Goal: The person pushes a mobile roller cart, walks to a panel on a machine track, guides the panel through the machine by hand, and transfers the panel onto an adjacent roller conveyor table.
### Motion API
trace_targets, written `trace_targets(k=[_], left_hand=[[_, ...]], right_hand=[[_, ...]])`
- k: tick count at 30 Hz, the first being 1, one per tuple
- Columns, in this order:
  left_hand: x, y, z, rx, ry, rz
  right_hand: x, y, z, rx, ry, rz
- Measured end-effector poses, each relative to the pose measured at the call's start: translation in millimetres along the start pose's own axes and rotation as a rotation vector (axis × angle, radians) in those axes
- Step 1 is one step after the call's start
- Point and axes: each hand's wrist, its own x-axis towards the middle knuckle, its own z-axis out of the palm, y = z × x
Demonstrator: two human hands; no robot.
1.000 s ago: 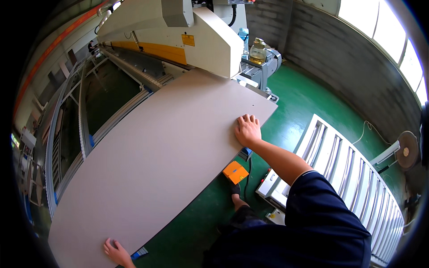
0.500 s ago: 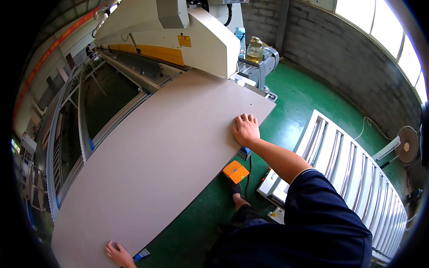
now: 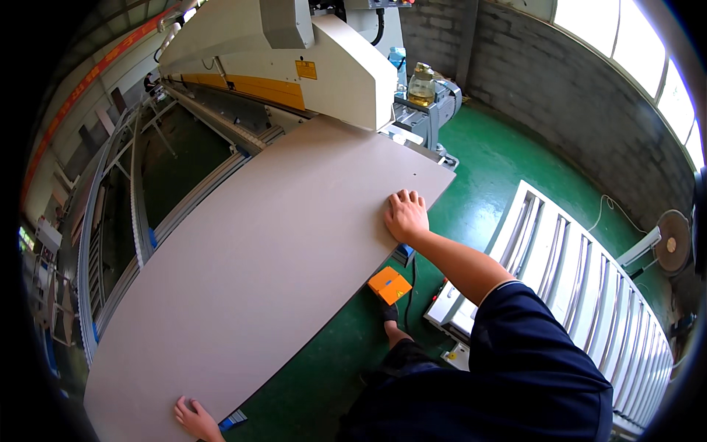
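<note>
A large, smooth greyish-beige board [image 3: 243, 250] lies flat, its far end reaching under the white and yellow beam of a long machine [image 3: 342, 77]. My right hand [image 3: 406, 215] rests on the board near its right edge, fingers spread on the surface. Far down at the lower left, my left hand [image 3: 197, 420] lies on the near end of the board with its fingers apart. Neither hand grips anything. A small dark hole [image 3: 414, 174] shows near the board's far right corner. Below the right edge, my foot [image 3: 389, 312] is at an orange foot pedal [image 3: 389, 285].
A white roller conveyor [image 3: 567, 272] stands on the green floor to the right. Beyond it is a round fan [image 3: 672, 241]. A jar of yellowish liquid [image 3: 421, 85] sits on a grey motor [image 3: 445, 103]. Metal support rails [image 3: 121, 272] run along the left. Another person [image 3: 150, 82] is far back.
</note>
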Motion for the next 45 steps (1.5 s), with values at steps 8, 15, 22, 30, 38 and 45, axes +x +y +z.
trace_targets(k=[8, 15, 22, 30, 38, 45], left_hand=[[-1.5, -2.7, -0.3, -0.013, -0.010, -0.008], [-0.9, -4.0, -2.3, -0.015, -0.004, -0.013], [-0.6, -1.0, -3.9, -0.035, -0.033, -0.024], [-1.8, -3.2, -3.6, -0.040, -0.017, -0.016], [-2.3, -0.2, -0.8, -0.009, -0.016, -0.019], [-2.2, 0.2, 1.0, -0.011, -0.014, 0.002]], right_hand=[[-2.2, -0.2, -1.3, 0.002, 0.002, -0.006], [-4.1, -2.4, -2.5, 0.008, -0.005, 0.008], [-6.8, -1.9, -5.8, -0.003, -0.011, 0.012], [-4.3, -1.3, -1.0, -0.016, -0.013, -0.009], [-2.5, 1.2, -1.0, 0.010, -0.008, 0.001], [-1.5, 2.8, -1.1, 0.008, -0.003, -0.002]])
